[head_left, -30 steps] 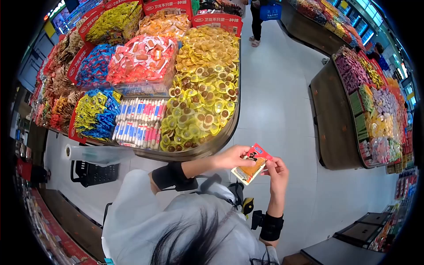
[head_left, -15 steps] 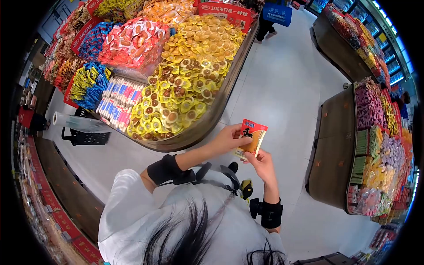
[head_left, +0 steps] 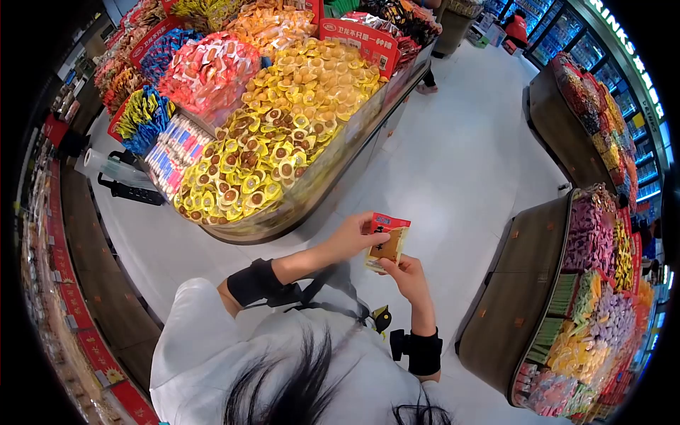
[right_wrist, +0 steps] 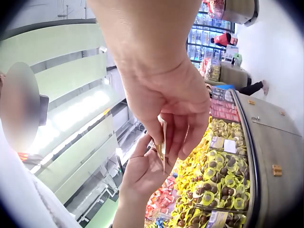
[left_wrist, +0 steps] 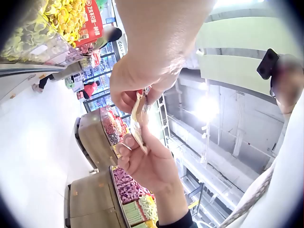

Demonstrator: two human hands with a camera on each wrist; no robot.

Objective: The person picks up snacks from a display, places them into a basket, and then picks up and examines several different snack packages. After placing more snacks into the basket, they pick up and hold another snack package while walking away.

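A small red and yellow snack packet (head_left: 387, 244) is held between both hands over the aisle in the head view. The left hand (head_left: 348, 239) pinches its upper left side, thumb across the front. The right hand (head_left: 409, 278) grips the lower edge between thumb and fingers. Seen edge-on in the left wrist view, the thin packet (left_wrist: 138, 118) runs between the left hand (left_wrist: 142, 78) and the right hand (left_wrist: 149, 164). In the right wrist view the packet (right_wrist: 163, 145) is partly hidden by the fingers.
A large bin of yellow-wrapped snacks (head_left: 262, 152) stands at the upper left, with red signs (head_left: 358, 42). Another candy display (head_left: 517, 297) curves along the right. A black basket (head_left: 131, 190) is on the floor at the left; a person in red (head_left: 517, 30) is far off.
The view has turned, so the yellow snack bin sits further left and the right display nearer. Both hands keep hold of the packet, its printed front tilted differently. The blue bag is out of view.
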